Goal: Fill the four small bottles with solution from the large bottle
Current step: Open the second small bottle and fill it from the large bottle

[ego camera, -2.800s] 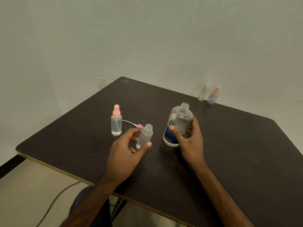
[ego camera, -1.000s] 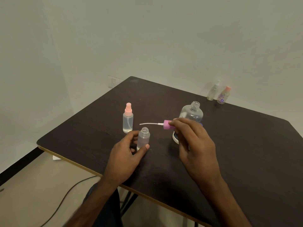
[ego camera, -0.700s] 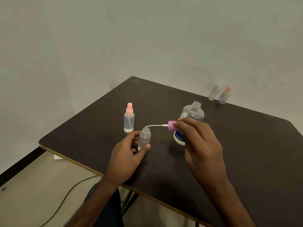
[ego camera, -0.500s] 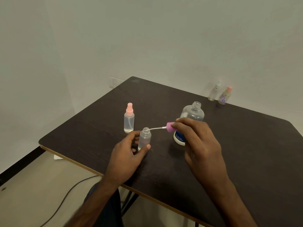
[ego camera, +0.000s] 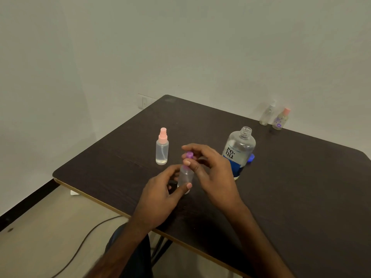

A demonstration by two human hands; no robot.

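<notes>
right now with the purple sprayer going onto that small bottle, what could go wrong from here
1. The left hand holds the small bottle only low down while the right hand works the purple spray cap on top; a hard twist might tip it.
2. The large bottle stands uncapped just behind the right hand; a backward bump could spill it.
3. A crooked cap could leak later.

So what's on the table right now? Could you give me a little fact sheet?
left hand: steadies small bottle at its base
right hand: fingers on purple spray cap, sitting on that bottle
large bottle: upright, open, blue cap beside it
pink-capped bottle: upright, closed
far edge: two more bottles
</notes>
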